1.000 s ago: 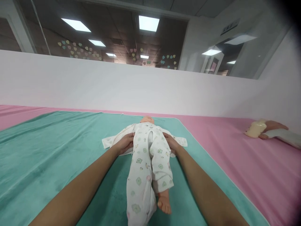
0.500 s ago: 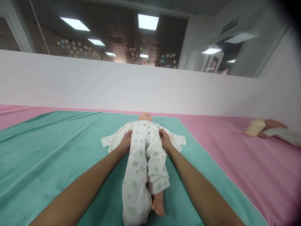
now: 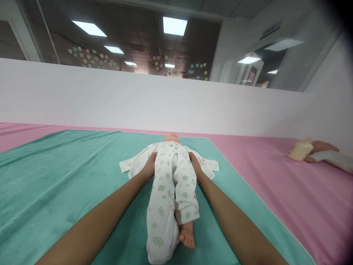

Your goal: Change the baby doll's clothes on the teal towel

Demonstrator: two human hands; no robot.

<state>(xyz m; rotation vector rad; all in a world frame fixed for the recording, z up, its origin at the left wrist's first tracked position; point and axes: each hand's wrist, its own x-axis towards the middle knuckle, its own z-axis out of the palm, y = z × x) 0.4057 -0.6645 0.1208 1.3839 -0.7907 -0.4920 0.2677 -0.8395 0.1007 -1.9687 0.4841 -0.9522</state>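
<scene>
A baby doll (image 3: 171, 137) lies on its back on a green blanket (image 3: 91, 162), head away from me. It wears white printed baby pants (image 3: 165, 184) pulled up high over its body. The leg on the right ends in a bare foot (image 3: 187, 237); the other foot is hidden inside its trouser leg. My left hand (image 3: 150, 166) is closed at the left side of the waist, and my right hand (image 3: 194, 164) at the right side. Both hold the pants there, with fingertips tucked out of sight. A white baby shirt (image 3: 140, 160) spreads out with sleeves to both sides.
Pink sheeting (image 3: 256, 158) surrounds the blanket. On the far right lie a pale yellow bottle (image 3: 300, 151) and a skin-toned object (image 3: 325, 146), perhaps another doll, with whitish cloth. A white wall (image 3: 138, 99) with glass above it stands behind.
My hands have slipped further around and under the doll's sides, so fewer fingers show. The trouser legs have drawn slightly up and to the right.
</scene>
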